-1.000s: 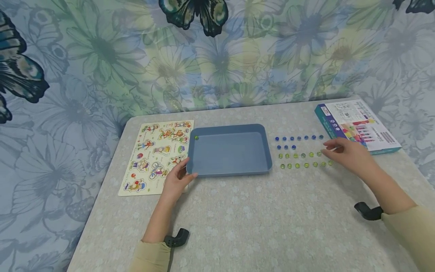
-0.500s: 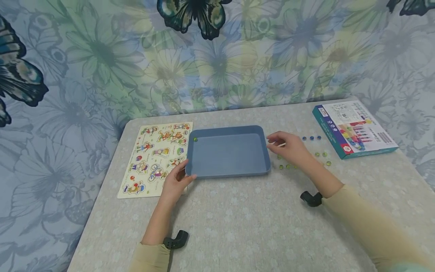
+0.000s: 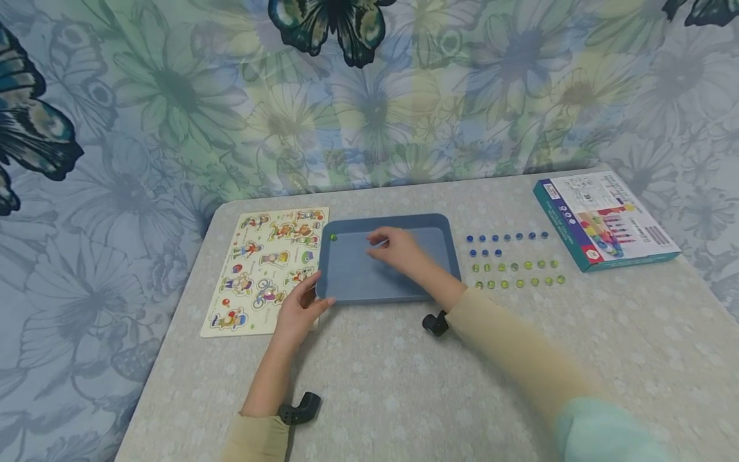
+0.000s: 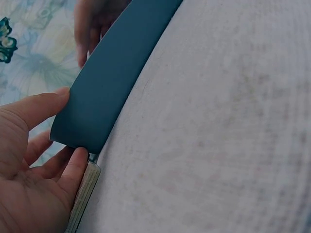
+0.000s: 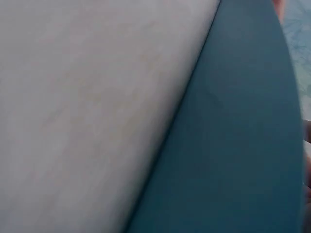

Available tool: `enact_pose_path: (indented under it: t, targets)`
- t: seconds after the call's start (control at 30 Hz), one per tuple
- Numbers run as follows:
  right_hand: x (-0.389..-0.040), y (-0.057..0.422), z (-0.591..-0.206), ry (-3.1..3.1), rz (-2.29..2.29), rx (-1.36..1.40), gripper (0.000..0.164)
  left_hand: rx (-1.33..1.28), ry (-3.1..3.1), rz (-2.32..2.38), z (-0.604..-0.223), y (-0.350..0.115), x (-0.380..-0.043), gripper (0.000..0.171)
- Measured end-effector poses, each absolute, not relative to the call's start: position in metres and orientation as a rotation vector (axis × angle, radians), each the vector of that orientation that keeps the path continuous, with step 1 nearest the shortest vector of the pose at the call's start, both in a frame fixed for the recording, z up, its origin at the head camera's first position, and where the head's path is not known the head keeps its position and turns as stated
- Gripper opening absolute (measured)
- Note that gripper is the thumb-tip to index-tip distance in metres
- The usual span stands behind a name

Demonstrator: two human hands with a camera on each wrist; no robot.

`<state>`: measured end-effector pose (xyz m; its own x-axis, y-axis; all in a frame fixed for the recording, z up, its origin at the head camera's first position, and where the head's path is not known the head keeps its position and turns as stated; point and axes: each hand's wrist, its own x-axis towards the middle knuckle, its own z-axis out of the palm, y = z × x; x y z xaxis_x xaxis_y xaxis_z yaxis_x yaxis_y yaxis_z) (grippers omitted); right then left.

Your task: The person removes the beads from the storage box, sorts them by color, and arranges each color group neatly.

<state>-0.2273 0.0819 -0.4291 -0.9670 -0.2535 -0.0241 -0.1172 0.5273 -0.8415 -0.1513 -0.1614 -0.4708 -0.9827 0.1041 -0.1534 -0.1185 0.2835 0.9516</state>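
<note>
A blue-grey tray [image 3: 398,282] lies in the middle of the table, with one green bead [image 3: 333,237] at its far left corner. My left hand [image 3: 297,314] grips the tray's near left corner. In the left wrist view its thumb [image 4: 46,107] is on the rim and other fingers are at the corner's underside. My right hand [image 3: 401,250] is above the tray's middle, thumb and index fingertips near each other; whether something small is between them is hidden. To the right lie rows of small blue beads [image 3: 507,237] and yellow-green beads [image 3: 514,266].
A board with cartoon figures [image 3: 254,269] lies left of the tray, against its edge. At the back right rests a teal and white printed box [image 3: 612,221]. The patterned tablecloth [image 3: 375,385] covers the table up to the flowered wall [image 3: 375,115].
My right hand has moved left from the right end of the bead rows, past the tray's right rim, to above the tray. My left hand has stayed on the corner.
</note>
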Motion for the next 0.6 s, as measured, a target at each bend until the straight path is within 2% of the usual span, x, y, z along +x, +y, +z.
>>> enact_pose_path:
  t: [0.3,0.6]
  targets:
    - [-0.252,0.029,-0.447,2.587,-1.41,-0.246,0.037,-0.062,2.325,1.778,-0.459,-0.161,-0.149,0.066]
    - [-0.268,0.012,-0.458,2.589,-1.462,-0.165,0.037,-0.009,2.369,1.795,-0.468,-0.16,-0.15,0.064]
